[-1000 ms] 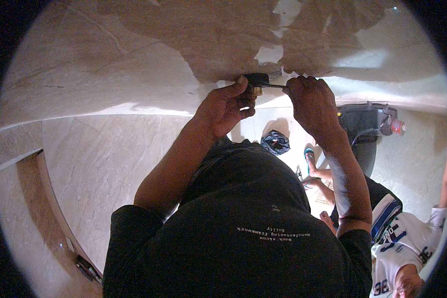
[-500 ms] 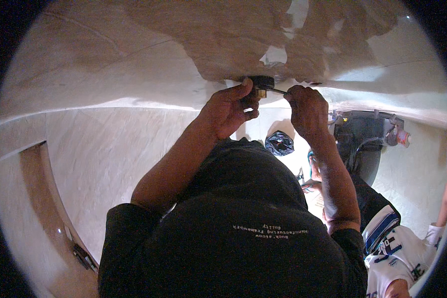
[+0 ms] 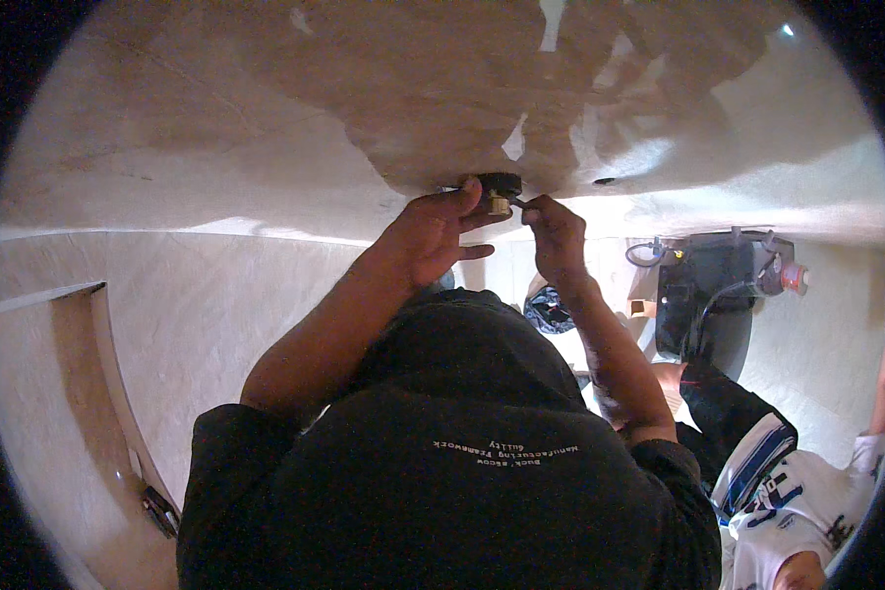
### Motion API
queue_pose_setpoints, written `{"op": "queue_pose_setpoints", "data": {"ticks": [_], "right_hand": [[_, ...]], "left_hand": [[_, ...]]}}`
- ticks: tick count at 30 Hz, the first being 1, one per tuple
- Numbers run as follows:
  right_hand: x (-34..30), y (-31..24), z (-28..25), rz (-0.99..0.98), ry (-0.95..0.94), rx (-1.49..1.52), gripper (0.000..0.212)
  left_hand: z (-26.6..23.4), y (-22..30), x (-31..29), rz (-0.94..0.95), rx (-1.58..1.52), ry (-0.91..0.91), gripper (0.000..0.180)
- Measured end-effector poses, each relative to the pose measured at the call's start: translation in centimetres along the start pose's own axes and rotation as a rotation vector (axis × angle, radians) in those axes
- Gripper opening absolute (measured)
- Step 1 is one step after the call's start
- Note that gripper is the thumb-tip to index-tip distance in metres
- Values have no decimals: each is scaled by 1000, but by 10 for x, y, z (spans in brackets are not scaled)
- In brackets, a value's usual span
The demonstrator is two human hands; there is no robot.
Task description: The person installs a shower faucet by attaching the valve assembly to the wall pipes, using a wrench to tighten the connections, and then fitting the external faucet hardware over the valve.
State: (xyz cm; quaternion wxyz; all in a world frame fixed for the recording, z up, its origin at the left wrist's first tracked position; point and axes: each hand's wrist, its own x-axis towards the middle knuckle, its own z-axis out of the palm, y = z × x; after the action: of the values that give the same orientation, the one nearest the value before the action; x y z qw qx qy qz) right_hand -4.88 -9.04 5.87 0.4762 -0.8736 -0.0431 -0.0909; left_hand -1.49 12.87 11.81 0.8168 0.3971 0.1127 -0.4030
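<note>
A round black fitting (image 3: pixel 502 183) with a brass-coloured part (image 3: pixel 500 206) below it sits against the broad pale brown surface (image 3: pixel 265 128) in front of me. My left hand (image 3: pixel 425 236) grips it from the left, thumb pressed on the black rim and a finger along the brass; its lower fingers stretch free. From the right, my right hand (image 3: pixel 559 236) is closed around a thin dark tool (image 3: pixel 518 203) whose tip reaches the fitting. Most of the tool is hidden in the fingers, so its exact kind does not show.
A small dark hole (image 3: pixel 604 181) is in the surface to the right. Beyond my right arm are a black bag (image 3: pixel 548 311) and a bulky black object (image 3: pixel 698 295) with a hose. Another person in a white jersey (image 3: pixel 782 492) is at the lower right. A recess (image 3: pixel 88 344) is at the left.
The fitting and both hands appear lower and further left in view. My right hand has come closer to the fitting, and my left hand's lower fingers are straighter.
</note>
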Motion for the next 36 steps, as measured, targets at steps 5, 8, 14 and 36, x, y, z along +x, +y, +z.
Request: {"op": "queue_pose_setpoints", "data": {"ticks": [5,8,14,36], "right_hand": [[-6,8,22,39,42,290,18],[-7,0,17,-70,77,-25,10],[-9,-4,21,-162,148,69,13],[-18,-29,102,71,600,143,18]], "left_hand": [[3,4,0,-8,18,-29,59],[0,7,-3,-29,26,-52,58],[-3,14,-7,-66,121,-113,54],[-9,14,1,-18,237,-79,47]]}}
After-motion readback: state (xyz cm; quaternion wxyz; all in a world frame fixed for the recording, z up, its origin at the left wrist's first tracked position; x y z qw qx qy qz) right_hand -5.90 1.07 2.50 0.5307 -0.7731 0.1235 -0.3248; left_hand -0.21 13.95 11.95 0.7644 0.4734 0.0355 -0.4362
